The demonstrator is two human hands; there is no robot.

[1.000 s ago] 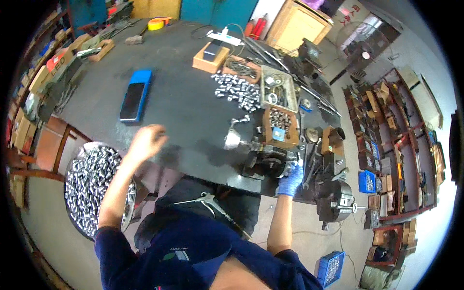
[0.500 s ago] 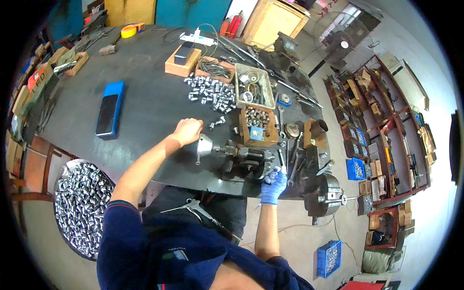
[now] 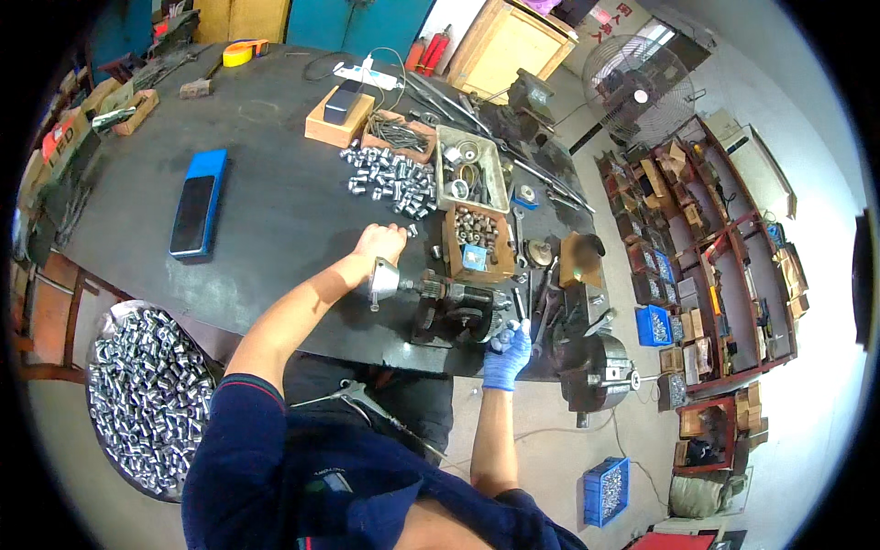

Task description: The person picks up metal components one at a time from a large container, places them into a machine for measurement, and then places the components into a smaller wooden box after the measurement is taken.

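My bare left hand (image 3: 380,244) rests on the bench just beyond a silver cone-shaped guard on the left end of a small dark bench machine (image 3: 458,305). Its fingers are curled down beside a loose silvery metal fitting (image 3: 412,229); whatever lies beneath them is hidden. My right hand (image 3: 507,356), in a blue glove, is closed at the machine's right end, by its round wheel. Silvery-grey lumps show among its fingers, too small to make out clearly. A heap of similar fittings (image 3: 390,179) lies farther back.
A wooden box of fittings (image 3: 478,243) and a pale tray of rings (image 3: 472,170) stand behind the machine. Wrenches (image 3: 547,307) and a vise (image 3: 596,371) are at right. A blue-cased device (image 3: 198,203) lies left; a large tub of fittings (image 3: 151,399) stands below. An air gun (image 3: 353,396) lies across my lap.
My left hand has moved right and slightly forward, over where a loose fitting lay. The right hand stays by the machine's right end. The whole view has shifted slightly.
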